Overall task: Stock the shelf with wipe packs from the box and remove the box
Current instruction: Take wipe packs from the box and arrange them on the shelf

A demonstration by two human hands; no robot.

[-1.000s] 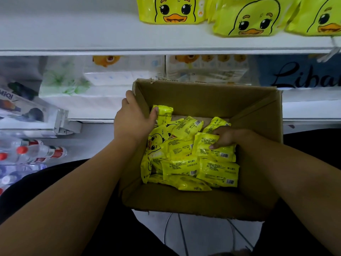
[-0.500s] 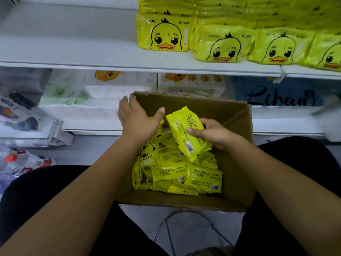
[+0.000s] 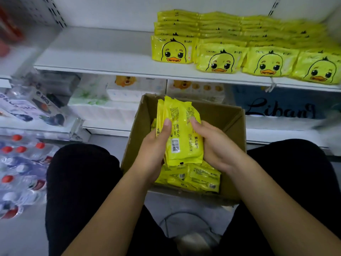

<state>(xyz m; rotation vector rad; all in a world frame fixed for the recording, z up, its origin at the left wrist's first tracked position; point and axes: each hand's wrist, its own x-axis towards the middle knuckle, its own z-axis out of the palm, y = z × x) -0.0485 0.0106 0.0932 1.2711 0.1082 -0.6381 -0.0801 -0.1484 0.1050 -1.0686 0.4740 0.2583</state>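
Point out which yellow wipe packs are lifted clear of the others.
The bunch gripped between the left hand and right hand above the box, barcode side showing. Loose packs lie in the box; shelf packs sit duck-face out on the shelf.

Held a pack stack [image 3: 181, 133] upright over the box [image 3: 235, 130], clamped between left grip [image 3: 156, 146] and right grip [image 3: 217, 146], barcode side facing the camera. Sat with the box between the legs, loose packs [image 3: 197, 179] inside. Faced a shelf [image 3: 110, 58] bearing duck packs [image 3: 245, 50] at right.
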